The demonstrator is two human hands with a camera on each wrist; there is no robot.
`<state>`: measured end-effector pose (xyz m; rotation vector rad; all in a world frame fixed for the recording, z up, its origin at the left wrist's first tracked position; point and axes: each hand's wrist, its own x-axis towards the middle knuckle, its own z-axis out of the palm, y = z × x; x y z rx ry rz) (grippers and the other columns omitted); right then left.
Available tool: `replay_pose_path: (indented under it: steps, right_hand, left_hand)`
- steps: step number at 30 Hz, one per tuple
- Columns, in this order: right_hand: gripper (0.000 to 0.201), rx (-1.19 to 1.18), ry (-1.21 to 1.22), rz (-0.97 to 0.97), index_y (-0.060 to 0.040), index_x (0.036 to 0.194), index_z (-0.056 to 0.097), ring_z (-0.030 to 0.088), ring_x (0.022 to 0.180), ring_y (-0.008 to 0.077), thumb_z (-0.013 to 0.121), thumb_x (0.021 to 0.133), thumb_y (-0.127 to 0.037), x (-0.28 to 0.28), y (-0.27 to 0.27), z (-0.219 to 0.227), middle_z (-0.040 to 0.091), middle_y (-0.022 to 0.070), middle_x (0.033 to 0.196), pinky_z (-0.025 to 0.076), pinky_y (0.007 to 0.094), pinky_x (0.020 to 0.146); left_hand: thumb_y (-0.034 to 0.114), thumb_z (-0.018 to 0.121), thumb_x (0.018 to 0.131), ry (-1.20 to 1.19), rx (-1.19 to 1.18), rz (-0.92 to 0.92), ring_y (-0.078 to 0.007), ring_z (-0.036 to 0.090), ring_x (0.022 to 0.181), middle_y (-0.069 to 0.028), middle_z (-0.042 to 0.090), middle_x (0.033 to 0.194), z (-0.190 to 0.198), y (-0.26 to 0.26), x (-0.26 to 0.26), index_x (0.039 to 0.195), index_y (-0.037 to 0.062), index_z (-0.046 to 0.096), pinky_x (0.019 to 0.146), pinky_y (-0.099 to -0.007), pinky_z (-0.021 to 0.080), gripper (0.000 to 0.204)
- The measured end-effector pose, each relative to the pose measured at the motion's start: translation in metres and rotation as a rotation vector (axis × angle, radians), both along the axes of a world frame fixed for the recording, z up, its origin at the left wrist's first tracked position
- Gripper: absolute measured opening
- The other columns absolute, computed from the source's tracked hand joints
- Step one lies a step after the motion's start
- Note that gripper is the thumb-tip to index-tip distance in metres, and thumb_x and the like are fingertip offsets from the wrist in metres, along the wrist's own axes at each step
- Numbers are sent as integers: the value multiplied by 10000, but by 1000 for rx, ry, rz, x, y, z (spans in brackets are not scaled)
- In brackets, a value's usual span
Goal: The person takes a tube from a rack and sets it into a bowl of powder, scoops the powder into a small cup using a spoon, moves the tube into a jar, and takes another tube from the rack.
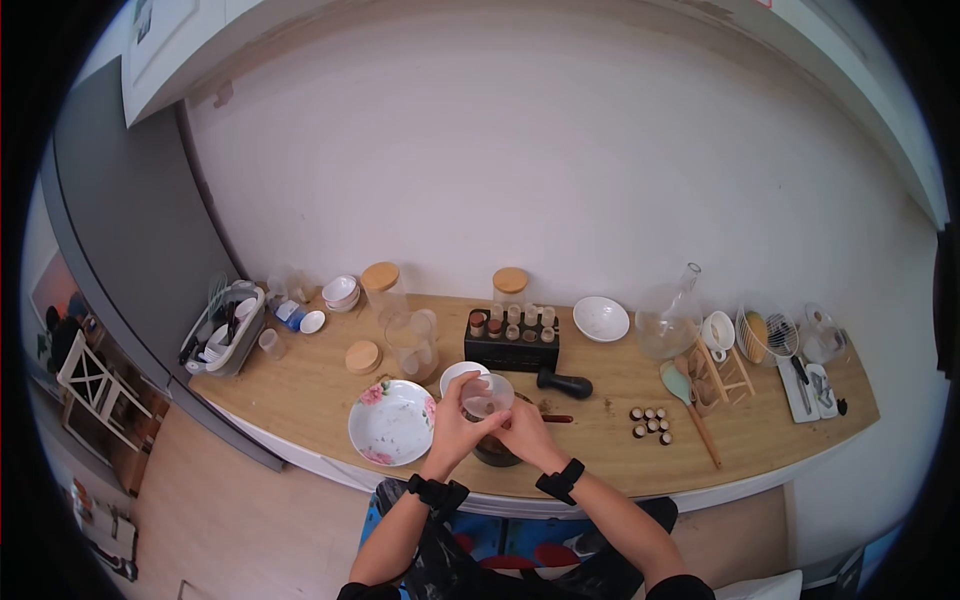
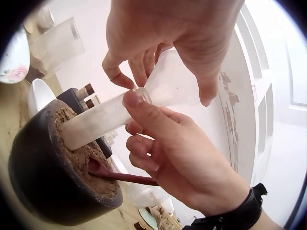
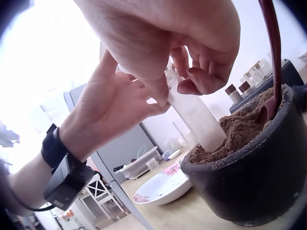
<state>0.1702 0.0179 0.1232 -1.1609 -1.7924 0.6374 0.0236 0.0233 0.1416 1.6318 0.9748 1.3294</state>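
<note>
A clear funnel [image 1: 487, 394] sits with its narrow end at the mouth of a glass vial [image 2: 96, 122]. My left hand [image 2: 168, 28] holds the funnel, fingers around its cone and at its neck. With thumb and fingers, my right hand [image 3: 163, 43] pinches the vial just below its rim. The vial leans, its bottom against brown powder [image 3: 235, 136] in a black mortar [image 3: 244, 187]; its walls look cloudy. A dark red spoon [image 2: 129, 178] stands in the same powder, its handle reaching out over the mortar's rim.
A black rack [image 1: 510, 352] with several vials stands behind the mortar, near a black pestle [image 1: 565, 384]. At left is a flowered plate [image 1: 392, 424]; a small white bowl [image 1: 456, 374] is behind the hands. Several small caps [image 1: 650, 424] and a spatula [image 1: 700, 430] lie to the right.
</note>
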Motion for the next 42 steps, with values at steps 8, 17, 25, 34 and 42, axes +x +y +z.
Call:
replay_pose_path:
  steps: [8,17,25,34,42]
  right_hand:
    - [342,-167,18,-113,-16,1070,589,585,628,230,706,773,-138,28,-32,31,587,114,742,471,323,598]
    - [416,118,-129,-677,-27,1135,554,527,604,150,705,813,-243,89,-40,6,527,37,678,435,274,579]
    - [294,-213,449,-327,5,1044,598,572,694,63,678,859,-210,64,-26,-39,620,58,756,458,240,602]
    - [141,121,-20,-156,-12,999,592,595,722,305,606,872,-73,56,-50,24,586,146,854,481,335,636]
    - [187,212,-83,-4,-14,1036,597,577,760,280,617,850,-19,69,-36,30,578,137,877,460,327,660]
  left_hand:
    - [232,812,664,113,42,128,-225,601,975,-142,592,1040,7,-4,4,1226,-4,430,835,-338,497,719]
    - [289,797,662,174,45,229,-254,626,891,-144,595,1022,7,0,10,1184,-2,436,765,-343,506,697]
    - [272,782,682,154,53,245,-254,639,875,-144,607,998,8,0,12,1178,-9,423,761,-351,508,673]
    - [280,784,695,82,-51,211,-310,647,889,-184,619,1003,7,-2,10,1210,-5,384,770,-375,512,712]
    - [283,783,703,109,-39,219,-311,642,885,-181,619,993,9,-1,12,1202,-6,385,761,-375,509,700]
